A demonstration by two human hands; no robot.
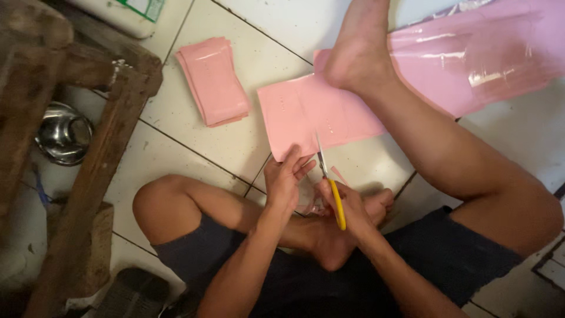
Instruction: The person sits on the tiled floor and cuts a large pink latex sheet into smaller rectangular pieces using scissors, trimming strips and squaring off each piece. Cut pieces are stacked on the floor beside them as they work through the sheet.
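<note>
Sitting on the tiled floor (176,112), we grip yellow-handled scissors (331,188) in our right hand (347,206), fingers closed round the handles, blades aimed at twelve o'clock into the pink sheet (306,112). Our left hand (283,179), fingers loosely curled, pinches that sheet's near edge. We judge it thin, light and limp, best held close beside the cut. At eleven o'clock lies a stack of pink pieces (213,79); at one o'clock, our foot (359,53) pins the sheet.

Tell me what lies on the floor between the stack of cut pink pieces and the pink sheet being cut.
Only bare white floor tile separates the pink stack from the pink sheet, as the head view shows.
</note>
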